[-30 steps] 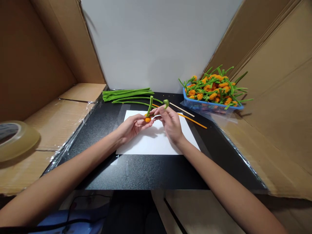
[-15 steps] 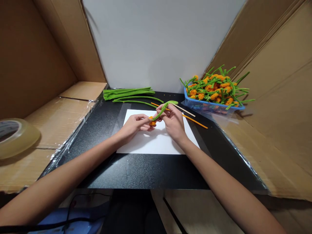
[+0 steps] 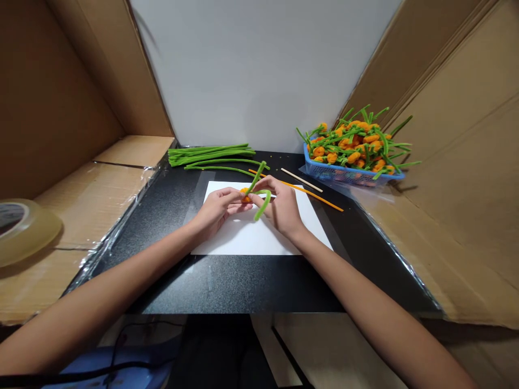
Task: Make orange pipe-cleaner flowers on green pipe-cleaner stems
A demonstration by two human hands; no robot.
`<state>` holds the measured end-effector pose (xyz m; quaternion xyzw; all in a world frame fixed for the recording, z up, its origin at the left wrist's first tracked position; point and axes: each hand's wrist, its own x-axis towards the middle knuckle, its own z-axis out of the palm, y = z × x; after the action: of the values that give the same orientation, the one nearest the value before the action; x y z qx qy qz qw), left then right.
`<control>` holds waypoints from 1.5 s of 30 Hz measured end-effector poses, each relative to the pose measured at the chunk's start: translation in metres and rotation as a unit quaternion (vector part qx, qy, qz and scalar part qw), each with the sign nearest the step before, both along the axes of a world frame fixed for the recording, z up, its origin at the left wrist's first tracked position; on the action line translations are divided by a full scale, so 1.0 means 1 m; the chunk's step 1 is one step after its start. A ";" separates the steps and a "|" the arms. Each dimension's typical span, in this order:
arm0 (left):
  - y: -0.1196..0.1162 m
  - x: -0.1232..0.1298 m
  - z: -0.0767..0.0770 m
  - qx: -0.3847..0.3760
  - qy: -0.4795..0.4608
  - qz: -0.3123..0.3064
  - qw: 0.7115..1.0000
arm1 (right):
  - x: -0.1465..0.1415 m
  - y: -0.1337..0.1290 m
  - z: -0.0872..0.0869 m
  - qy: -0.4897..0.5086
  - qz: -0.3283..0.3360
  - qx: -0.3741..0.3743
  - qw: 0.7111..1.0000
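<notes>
Over the white sheet of paper (image 3: 239, 237), my left hand (image 3: 217, 213) pinches a small orange pipe-cleaner piece (image 3: 245, 191), partly hidden by the fingers. A green pipe cleaner (image 3: 263, 205) is joined to it or crosses it; one end stands up and away, the other curls round toward me. My right hand (image 3: 284, 208) is closed with thumb and fingertips on the green pipe cleaner close to the orange piece. Beyond the right hand lie an orange pipe cleaner (image 3: 324, 200) and a thin wooden stick (image 3: 302, 180).
A bundle of green pipe cleaners (image 3: 211, 154) lies at the back left of the black table (image 3: 227, 286). At the back right, a blue basket (image 3: 344, 174) is heaped with orange-and-green pieces. A roll of clear tape (image 3: 38, 229) rests on cardboard at left. Cardboard walls flank both sides.
The green pipe cleaner, one length pointing away to the right before, now has one end upright and one curled down. My right hand has moved left, closer to the orange piece.
</notes>
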<state>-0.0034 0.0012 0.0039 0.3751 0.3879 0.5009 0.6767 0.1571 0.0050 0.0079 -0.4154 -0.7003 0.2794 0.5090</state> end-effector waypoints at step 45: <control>0.006 -0.005 -0.022 0.109 0.079 0.048 0.990 | -0.003 -0.007 0.001 -0.161 -0.023 0.189 0.968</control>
<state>-0.0082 0.0069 -0.0186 0.4661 0.4002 0.5411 0.5743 0.1542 -0.0017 0.0085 -0.3675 -0.8033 0.0593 0.4648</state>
